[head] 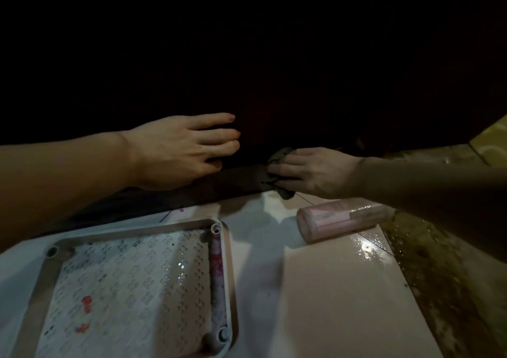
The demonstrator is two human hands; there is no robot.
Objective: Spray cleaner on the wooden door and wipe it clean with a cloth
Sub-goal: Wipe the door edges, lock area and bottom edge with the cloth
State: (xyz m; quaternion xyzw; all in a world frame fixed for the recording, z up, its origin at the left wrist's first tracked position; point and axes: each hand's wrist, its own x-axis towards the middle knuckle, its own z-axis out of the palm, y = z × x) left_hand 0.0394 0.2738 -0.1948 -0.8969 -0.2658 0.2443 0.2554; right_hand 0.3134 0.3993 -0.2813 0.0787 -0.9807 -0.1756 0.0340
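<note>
Grey cloth (pixel 278 169), pale pink bottle (pixel 340 219), dark door (pixel 247 56), white perforated diamond-patterned tray (pixel 131 275).

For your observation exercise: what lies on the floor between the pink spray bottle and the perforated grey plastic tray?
Head view: only bare, glossy pale floor tile separates the pink spray bottle from the perforated grey plastic tray.

Two hands, the left hand (pixel 178 149) and the right hand (pixel 315 171); one grey cloth (pixel 277 174); one pink bottle (pixel 340 219); one perforated plastic tray (pixel 131 289); one dark door (pixel 247 56).
</note>
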